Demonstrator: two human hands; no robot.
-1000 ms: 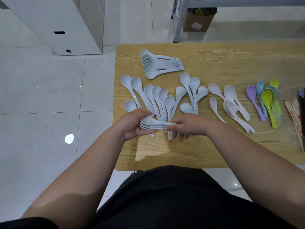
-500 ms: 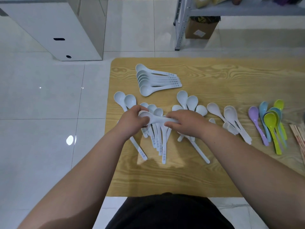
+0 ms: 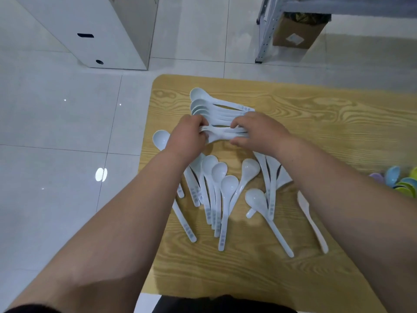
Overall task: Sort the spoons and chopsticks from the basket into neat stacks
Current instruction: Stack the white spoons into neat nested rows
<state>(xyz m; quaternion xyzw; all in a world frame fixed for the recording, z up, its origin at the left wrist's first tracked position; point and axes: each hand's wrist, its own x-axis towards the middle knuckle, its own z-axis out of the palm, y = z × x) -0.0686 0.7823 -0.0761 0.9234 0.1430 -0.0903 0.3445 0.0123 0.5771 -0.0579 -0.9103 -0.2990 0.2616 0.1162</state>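
My left hand (image 3: 187, 137) and my right hand (image 3: 259, 131) together grip a small nested bundle of white spoons (image 3: 222, 133), the left at the bowl end and the right at the handles. The bundle is held right at the near edge of a neat stack of white spoons (image 3: 212, 107) lying at the far left of the wooden table (image 3: 327, 123). Several loose white spoons (image 3: 225, 188) lie spread below my wrists. Coloured spoons (image 3: 404, 184) peek out at the right edge. No chopsticks or basket are visible.
The table's left edge drops to a white tiled floor (image 3: 67, 132). A white cabinet (image 3: 94, 30) stands at the far left, and a metal shelf leg with a cardboard box (image 3: 297, 30) stands beyond the table.
Both hands have carried the spoon bundle away from me, from over the loose spoons up to the neat stack at the far left. My head has tilted so the coloured spoons slide to the edge.
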